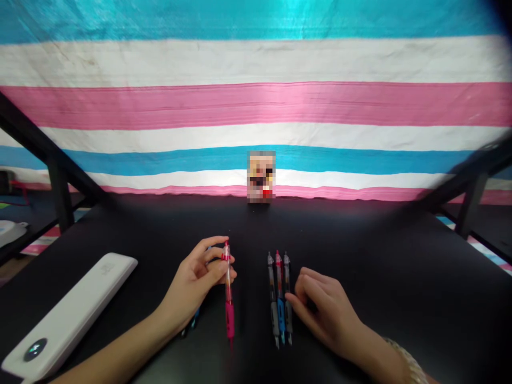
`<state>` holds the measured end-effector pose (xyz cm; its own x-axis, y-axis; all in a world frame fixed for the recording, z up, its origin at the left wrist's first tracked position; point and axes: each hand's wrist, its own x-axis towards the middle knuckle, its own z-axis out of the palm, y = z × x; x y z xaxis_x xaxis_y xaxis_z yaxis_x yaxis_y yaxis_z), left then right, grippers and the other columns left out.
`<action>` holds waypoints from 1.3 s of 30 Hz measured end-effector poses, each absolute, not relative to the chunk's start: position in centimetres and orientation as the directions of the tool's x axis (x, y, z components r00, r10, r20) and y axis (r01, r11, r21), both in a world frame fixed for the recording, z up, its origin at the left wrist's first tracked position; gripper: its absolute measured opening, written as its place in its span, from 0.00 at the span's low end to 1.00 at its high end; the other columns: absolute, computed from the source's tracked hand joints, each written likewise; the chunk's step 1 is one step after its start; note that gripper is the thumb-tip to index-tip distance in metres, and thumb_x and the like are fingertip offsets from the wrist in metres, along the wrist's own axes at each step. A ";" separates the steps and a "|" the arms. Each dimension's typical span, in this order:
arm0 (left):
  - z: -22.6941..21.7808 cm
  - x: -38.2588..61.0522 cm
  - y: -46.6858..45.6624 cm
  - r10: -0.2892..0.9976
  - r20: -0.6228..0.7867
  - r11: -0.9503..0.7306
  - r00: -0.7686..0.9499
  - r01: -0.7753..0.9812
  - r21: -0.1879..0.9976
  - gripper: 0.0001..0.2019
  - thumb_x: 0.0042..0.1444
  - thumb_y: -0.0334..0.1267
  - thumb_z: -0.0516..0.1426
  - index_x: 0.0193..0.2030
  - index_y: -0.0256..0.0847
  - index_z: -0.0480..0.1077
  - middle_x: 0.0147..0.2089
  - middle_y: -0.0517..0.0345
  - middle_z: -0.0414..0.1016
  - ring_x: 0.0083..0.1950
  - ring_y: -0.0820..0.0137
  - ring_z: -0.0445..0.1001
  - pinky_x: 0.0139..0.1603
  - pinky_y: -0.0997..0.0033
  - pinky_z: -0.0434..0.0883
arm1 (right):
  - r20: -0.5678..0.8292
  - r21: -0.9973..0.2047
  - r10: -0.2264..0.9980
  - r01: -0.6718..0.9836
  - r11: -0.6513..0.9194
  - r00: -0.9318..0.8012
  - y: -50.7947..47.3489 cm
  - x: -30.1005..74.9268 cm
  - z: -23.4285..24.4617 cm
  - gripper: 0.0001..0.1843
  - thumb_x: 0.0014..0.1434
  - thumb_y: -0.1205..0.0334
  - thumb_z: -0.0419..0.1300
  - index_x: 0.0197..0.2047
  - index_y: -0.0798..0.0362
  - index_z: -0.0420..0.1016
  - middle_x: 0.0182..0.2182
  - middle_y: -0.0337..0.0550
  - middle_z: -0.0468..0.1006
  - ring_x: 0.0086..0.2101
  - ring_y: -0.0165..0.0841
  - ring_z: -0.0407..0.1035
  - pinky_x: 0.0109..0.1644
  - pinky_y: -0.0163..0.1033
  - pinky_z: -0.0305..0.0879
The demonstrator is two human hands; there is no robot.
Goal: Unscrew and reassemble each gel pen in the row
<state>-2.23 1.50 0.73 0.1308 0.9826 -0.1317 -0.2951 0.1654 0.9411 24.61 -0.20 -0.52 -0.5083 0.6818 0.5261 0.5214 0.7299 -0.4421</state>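
Note:
A pink-red retractable pen [229, 298] is pinched near its button end by my left hand [204, 272], its tip pointing toward me. Three pens lie side by side on the black table [256, 229]: a grey-grip pen [273, 298], one with a red button and blue grip [280, 306], and another grey-grip pen [288, 304] on the right. Just right of them rests my right hand [324, 304], fingers curled loosely, thumb tip at the rightmost pen. Partly hidden by my left wrist are a blue pen [195, 319] and a dark tip beside it.
A white power bank [72, 314] with a round display lies at the left. A small blurred-out picture or card [261, 177] stands at the table's back edge. Behind hangs a striped sheet [256, 104]. Black frame bars [60, 192] flank both sides.

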 end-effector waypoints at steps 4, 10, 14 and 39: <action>0.8 -2.3 1.6 0.988 -0.133 0.152 0.085 -0.290 0.945 0.14 0.55 0.35 0.69 0.47 0.43 0.75 0.39 0.59 0.79 0.35 0.69 0.82 0.39 0.70 0.78 | 0.530 -0.446 0.683 0.520 0.728 -0.502 -0.2 24.6 -0.7 0.16 0.69 0.68 0.54 0.29 0.49 0.57 0.23 0.34 0.62 0.24 0.30 0.57 0.26 0.36 0.52; 1.0 -2.3 1.7 0.988 -0.137 0.151 0.068 -0.280 0.948 0.14 0.52 0.35 0.70 0.45 0.41 0.76 0.38 0.58 0.79 0.33 0.68 0.82 0.37 0.70 0.78 | 0.519 -0.464 0.697 0.522 0.716 -0.494 -0.1 24.6 -0.9 0.12 0.69 0.68 0.54 0.32 0.49 0.61 0.24 0.36 0.66 0.24 0.30 0.60 0.27 0.35 0.55; 0.9 -2.3 1.7 0.988 -0.127 0.147 0.088 -0.278 0.949 0.16 0.53 0.35 0.69 0.48 0.43 0.75 0.39 0.59 0.79 0.34 0.69 0.82 0.37 0.71 0.78 | 0.484 -0.489 0.716 0.523 0.698 -0.503 -0.1 24.6 -0.9 0.05 0.70 0.69 0.54 0.41 0.51 0.66 0.26 0.37 0.69 0.26 0.31 0.63 0.29 0.36 0.59; 1.0 -2.5 1.9 0.992 -0.082 0.104 0.092 -0.269 0.957 0.15 0.55 0.35 0.68 0.48 0.42 0.74 0.39 0.60 0.78 0.34 0.70 0.82 0.37 0.72 0.78 | 0.507 -0.468 0.699 0.520 0.714 -0.504 0.0 24.8 -1.0 0.07 0.68 0.72 0.53 0.46 0.53 0.69 0.27 0.39 0.72 0.26 0.33 0.68 0.29 0.37 0.64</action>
